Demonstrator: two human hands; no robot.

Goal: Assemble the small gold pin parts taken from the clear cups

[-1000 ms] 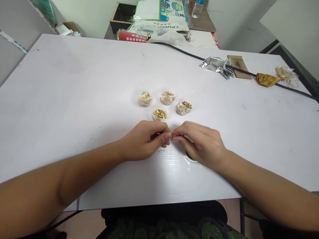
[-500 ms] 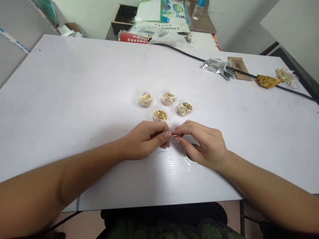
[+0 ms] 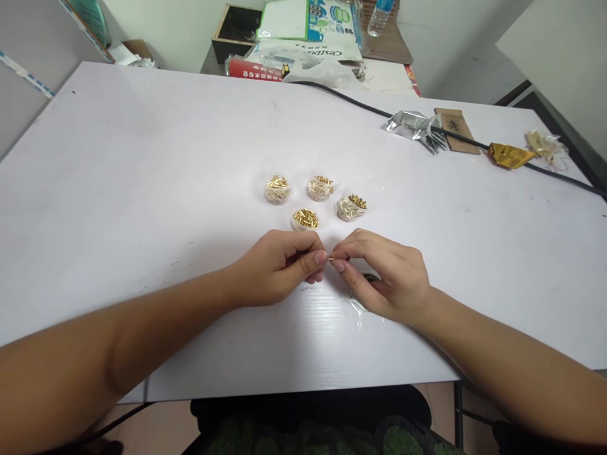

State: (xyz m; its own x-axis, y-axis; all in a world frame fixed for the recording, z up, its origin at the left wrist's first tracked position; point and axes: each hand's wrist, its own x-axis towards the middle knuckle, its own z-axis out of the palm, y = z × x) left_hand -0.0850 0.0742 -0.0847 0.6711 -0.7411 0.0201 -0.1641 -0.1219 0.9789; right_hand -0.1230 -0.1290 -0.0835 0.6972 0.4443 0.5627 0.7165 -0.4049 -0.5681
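Note:
My left hand point(image 3: 289, 265) is closed, its thumb and forefinger pinching one end of a thin gold-coloured pin point(image 3: 331, 258). From the other side, my right hand point(image 3: 384, 272) pinches the pin's other end, so only a short piece shows between the fingertips. Just beyond my hands stand small clear cups of gold metal pieces: a front cup point(image 3: 305, 219), a left cup point(image 3: 277, 189), a middle cup point(image 3: 321, 188) and a right cup point(image 3: 351, 207). Partly hidden under my right hand is a round container point(image 3: 371, 277) with dark contents and clear plastic around it.
A black cable point(image 3: 346, 99) runs across the back right of the white table point(image 3: 156, 158). Along it lie silver foil point(image 3: 410, 124), a cardboard piece point(image 3: 458, 131) and gold foil point(image 3: 509, 155). Behind the table are a black box point(image 3: 234, 31) and a water bottle point(image 3: 380, 18).
My right fingertips have closed in on the pin, and less of it shows between my hands. My left hand has hardly moved.

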